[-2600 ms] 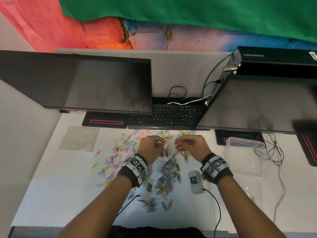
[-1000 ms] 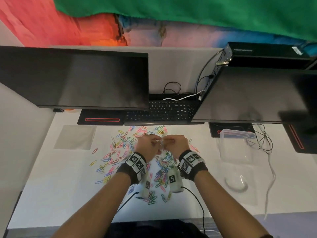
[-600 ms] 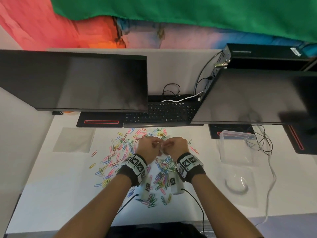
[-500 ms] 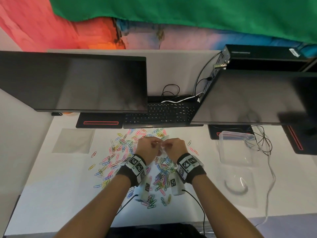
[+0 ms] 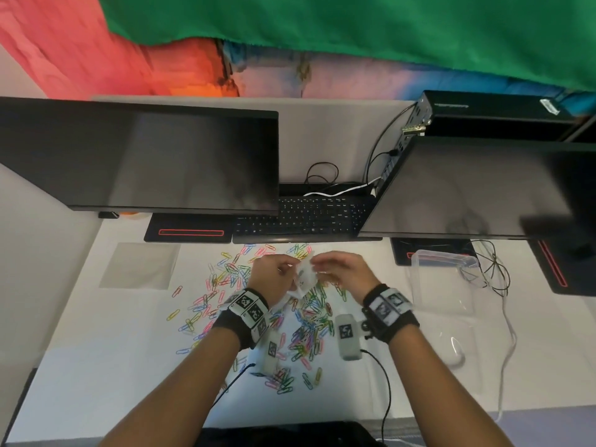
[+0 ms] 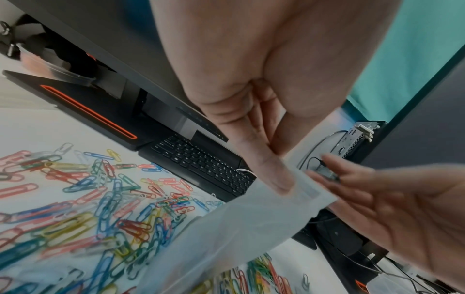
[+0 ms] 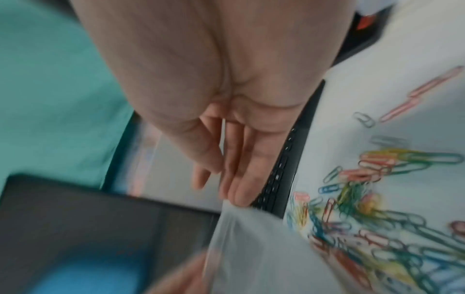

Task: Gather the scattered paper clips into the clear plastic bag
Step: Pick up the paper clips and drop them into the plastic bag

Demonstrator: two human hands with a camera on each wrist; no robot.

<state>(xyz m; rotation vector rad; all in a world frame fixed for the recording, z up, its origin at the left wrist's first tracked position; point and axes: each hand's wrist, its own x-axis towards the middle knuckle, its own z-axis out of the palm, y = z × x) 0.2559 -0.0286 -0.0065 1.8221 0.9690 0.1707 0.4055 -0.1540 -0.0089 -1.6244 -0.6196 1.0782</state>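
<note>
Opening the bag before filling. At centre-left of the head view, the left hand (image 5: 274,279) pinches the clear plastic bag (image 5: 303,279) near its mouth; in the left wrist view its fingers (image 6: 270,173) lie pressed together against the bag's top strip. At centre-right, the right hand (image 5: 342,274) meets the same edge, its fingers (image 7: 236,179) straight and close together, their tips touching the film; the blur there leaves it uncertain whether they pinch it. The bag hangs between the 2 hands, above the paper clips (image 5: 306,330), which lie scattered across the tabletop (image 5: 96,366) at lower centre of the frame. To do this step well, each hand should probably take 1 wall of the mouth and draw them apart, keeping the opening upward and close over the heap.
</note>
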